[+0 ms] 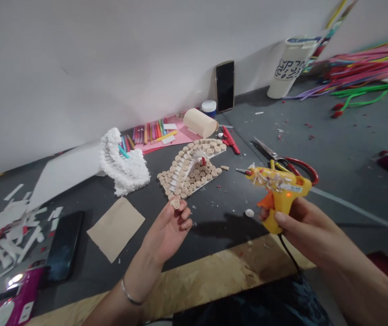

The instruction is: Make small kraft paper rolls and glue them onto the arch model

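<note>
My left hand [170,228] is raised palm up, its fingertips pinched on a small tan rolled paper coil [175,203]. My right hand [303,224] grips the handle of a yellow hot glue gun [277,185] with an orange trigger; its nozzle points left toward the coil, a short gap away. Just beyond both hands, on the dark floor, lies a white card covered with several similar tan coils [192,170], arched in the middle.
A fluffy white paper form [124,165], a tan paper square [115,227], a black phone [65,244], red-handled scissors [287,160], coloured pens on pink paper [153,133], a paper roll [200,122], a second phone against the wall [225,86], white scraps [7,231], pipe cleaners [367,63].
</note>
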Available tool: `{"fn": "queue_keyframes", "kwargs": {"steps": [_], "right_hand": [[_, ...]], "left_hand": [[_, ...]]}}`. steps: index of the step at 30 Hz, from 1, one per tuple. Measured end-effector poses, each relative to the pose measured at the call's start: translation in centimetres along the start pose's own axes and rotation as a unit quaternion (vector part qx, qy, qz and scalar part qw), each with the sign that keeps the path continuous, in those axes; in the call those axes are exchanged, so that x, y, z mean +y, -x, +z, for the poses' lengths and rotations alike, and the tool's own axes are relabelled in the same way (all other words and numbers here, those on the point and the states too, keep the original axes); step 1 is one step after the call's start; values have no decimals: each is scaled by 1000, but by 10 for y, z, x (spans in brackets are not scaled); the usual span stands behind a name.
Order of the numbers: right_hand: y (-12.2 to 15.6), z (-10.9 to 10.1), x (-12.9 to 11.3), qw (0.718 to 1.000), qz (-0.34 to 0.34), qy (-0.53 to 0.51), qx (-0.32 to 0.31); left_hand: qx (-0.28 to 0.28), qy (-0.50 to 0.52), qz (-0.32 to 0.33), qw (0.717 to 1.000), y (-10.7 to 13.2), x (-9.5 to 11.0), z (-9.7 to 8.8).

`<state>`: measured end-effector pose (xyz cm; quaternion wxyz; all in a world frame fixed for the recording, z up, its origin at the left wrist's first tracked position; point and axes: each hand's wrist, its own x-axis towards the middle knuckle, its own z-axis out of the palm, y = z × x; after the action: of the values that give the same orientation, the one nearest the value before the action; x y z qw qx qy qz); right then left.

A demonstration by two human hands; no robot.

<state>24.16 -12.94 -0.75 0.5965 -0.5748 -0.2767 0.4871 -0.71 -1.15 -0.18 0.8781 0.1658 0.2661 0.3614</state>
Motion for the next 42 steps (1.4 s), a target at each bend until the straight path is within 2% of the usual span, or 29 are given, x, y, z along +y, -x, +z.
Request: {"fn": "queue_keyframes", "kwargs": {"steps": [4, 8, 13, 17, 19, 21, 23, 28, 33, 42], "right_hand": [[-12, 7, -10, 992, 55, -24, -108], [-21, 25, -15, 974, 50, 18, -218], [-27, 57, -15, 962, -11, 190, -194], [-29, 73, -10, 962, -49, 211, -165], [-29, 74, -9, 955, -78, 230, -168], [-27, 72, -10, 940, -101, 259, -198], [-25, 70, -11, 927, -104, 277, -229], [-24, 73, -12, 923, -96, 284, -241], [-27, 73, -7, 916, -122, 289, -249], [-27, 75, -5, 916, -103, 308, -237]], "left_hand": [[-5, 8, -2, 1000, 1, 0, 1], [-8, 17, -2, 1000, 1, 0, 0], [9, 22, 6, 1000, 2, -2, -4], [12, 27, 4, 1000, 3, -2, -5], [14, 29, 2, 999, 3, -2, -4], [33, 25, -1, 999, 3, -1, -4], [60, 16, -4, 998, 3, 0, -3], [103, -5, -9, 995, 3, 1, -3], [86, -3, -3, 996, 3, 0, -3], [79, 4, -1, 997, 3, 0, -5]]}}
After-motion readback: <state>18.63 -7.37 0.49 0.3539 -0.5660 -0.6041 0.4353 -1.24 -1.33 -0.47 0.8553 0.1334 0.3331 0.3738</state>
